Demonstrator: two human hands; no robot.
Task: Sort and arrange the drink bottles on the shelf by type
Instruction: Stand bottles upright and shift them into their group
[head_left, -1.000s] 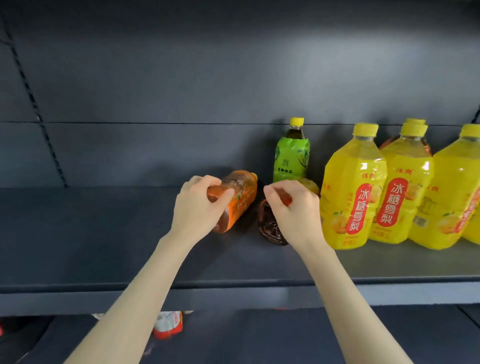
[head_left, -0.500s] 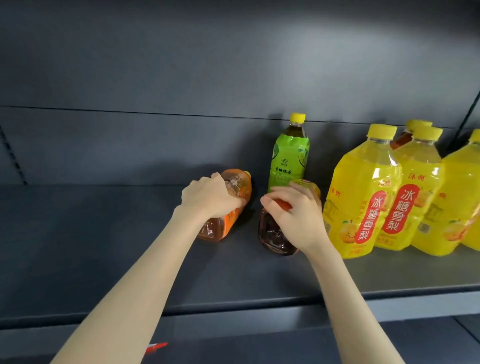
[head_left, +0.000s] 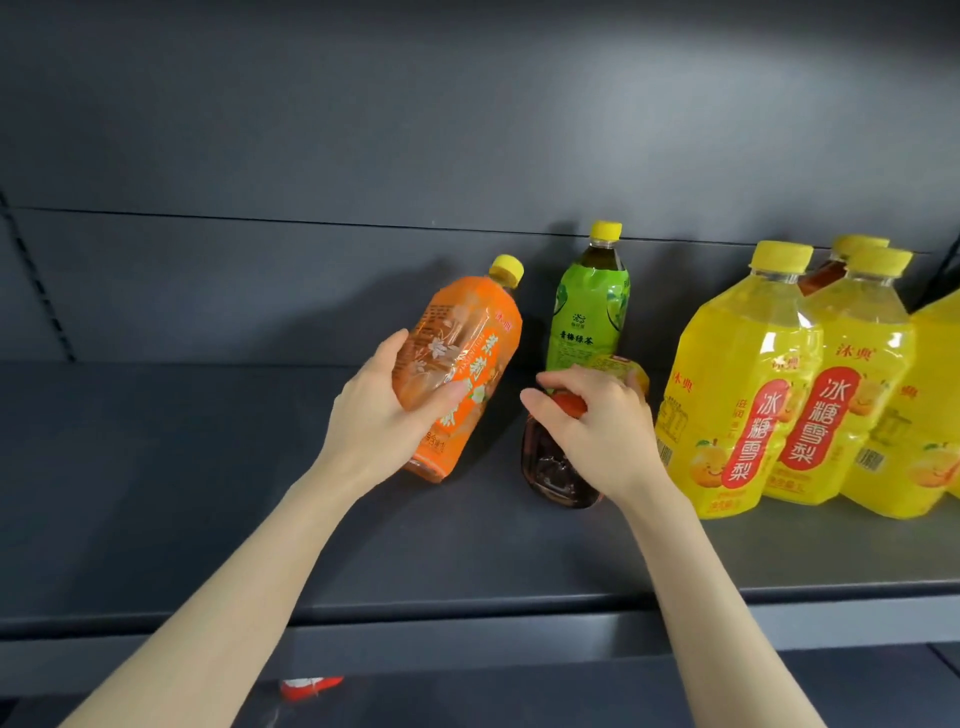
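Head view: we hold one bottle in each hand at the dark shelf (head_left: 156, 467).

Our left hand (head_left: 384, 415) wraps round the orange-labelled bottle (head_left: 467, 353), which is tilted with its yellow cap toward one o'clock. Our right hand (head_left: 597, 431) grips the dark tea bottle (head_left: 550, 467), which lies with its base toward six o'clock. At twelve o'clock from that hand the green-labelled bottle (head_left: 589, 317) stands upright. The big yellow bottles (head_left: 743, 395) stand close together at three o'clock.
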